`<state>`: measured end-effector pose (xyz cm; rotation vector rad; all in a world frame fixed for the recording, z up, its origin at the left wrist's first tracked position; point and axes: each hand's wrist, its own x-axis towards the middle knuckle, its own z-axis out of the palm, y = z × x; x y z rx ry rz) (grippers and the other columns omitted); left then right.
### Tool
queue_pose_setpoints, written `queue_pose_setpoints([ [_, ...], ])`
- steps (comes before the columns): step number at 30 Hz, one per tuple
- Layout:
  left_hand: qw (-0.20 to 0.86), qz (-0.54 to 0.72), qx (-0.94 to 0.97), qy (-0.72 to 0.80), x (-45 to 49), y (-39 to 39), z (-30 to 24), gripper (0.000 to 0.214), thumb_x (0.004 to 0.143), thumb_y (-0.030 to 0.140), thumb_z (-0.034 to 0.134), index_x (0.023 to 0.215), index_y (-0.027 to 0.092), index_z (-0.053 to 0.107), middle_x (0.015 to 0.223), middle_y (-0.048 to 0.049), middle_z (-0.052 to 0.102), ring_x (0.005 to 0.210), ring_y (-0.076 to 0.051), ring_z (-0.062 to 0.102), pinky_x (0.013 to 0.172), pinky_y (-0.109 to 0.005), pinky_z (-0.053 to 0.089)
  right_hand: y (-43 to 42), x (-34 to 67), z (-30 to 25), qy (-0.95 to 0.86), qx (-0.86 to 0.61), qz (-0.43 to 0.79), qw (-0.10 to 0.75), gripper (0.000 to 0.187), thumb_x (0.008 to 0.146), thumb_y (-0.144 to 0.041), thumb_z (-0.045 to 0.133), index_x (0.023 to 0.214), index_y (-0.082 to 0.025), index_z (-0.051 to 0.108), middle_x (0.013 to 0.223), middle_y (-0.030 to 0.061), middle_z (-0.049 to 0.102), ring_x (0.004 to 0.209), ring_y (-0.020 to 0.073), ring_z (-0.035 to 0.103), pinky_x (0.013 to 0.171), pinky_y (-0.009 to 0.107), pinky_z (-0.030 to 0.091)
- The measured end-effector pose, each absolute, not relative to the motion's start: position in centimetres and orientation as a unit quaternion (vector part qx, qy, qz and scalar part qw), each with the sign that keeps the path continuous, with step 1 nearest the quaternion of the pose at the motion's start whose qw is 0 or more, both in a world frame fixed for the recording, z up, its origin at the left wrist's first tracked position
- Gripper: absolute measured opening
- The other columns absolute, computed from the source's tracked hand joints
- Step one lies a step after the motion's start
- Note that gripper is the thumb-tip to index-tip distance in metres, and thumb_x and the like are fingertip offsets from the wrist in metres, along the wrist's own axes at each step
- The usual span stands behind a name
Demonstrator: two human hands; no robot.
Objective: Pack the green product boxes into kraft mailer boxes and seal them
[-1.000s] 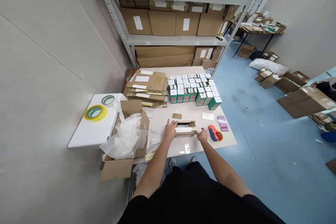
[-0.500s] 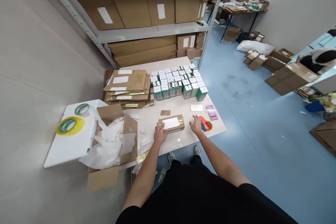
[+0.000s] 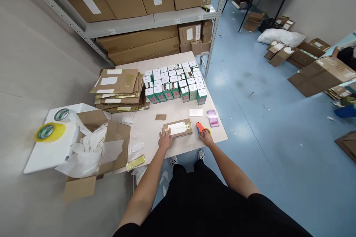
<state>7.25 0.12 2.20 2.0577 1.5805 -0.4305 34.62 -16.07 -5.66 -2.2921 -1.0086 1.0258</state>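
A small taped cardboard box (image 3: 184, 132) with a white label lies near the front edge of the table. My left hand (image 3: 166, 140) grips its left end, fingers at the side and top, thumb toward the front. To the right, my right hand (image 3: 206, 139) is closed around an orange-and-blue tape dispenser (image 3: 199, 127), which rests at the tabletop; a yellow tape roll shows partly behind the fingers. Beyond the box are a brown cardboard scrap (image 3: 161, 117) and a white card (image 3: 195, 112). Pink-purple items (image 3: 213, 118), blurred out, lie near the right edge.
Rows of green-and-white cartons (image 3: 174, 81) stand at the back, beside stacked flattened cardboard (image 3: 118, 85). An open box (image 3: 118, 133) of white paper stands left, near tape rolls (image 3: 46, 132). Behind the table rises a shelf (image 3: 125, 24) of boxes.
My right hand has moved from beside the tape dispenser onto it and closed around it. The dispenser's front has turned toward the upper left. My left hand stays on the box; the view has shifted.
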Motion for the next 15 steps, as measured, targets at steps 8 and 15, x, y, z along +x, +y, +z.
queue_pose_setpoints([
  [8,0.213,-0.175,0.751,0.601,8.2,-1.0,2.5,0.065,0.103,0.049,0.037,0.166,0.034,0.026,0.177,-0.0019,0.000,0.160,-0.043,0.008,0.117,-0.059,0.039,-14.9,34.4,-7.4,-0.350,-0.840,0.397,0.117,0.055,0.084,-0.039,0.069,0.134,-0.019,0.057,0.128,0.0210,0.067,0.130,0.0369,0.056,0.106,0.048,0.041],
  [15,0.269,-0.195,0.726,0.603,8.9,0.7,2.1,0.068,0.101,0.042,0.040,0.166,0.035,0.024,0.176,-0.0005,0.002,0.146,-0.040,0.044,0.107,-0.053,0.049,-14.7,36.6,-4.8,-0.346,-0.847,0.382,0.132,0.033,0.083,-0.034,0.069,0.112,-0.018,0.066,0.109,0.0183,0.074,0.108,0.0344,0.069,0.091,0.042,0.049],
])
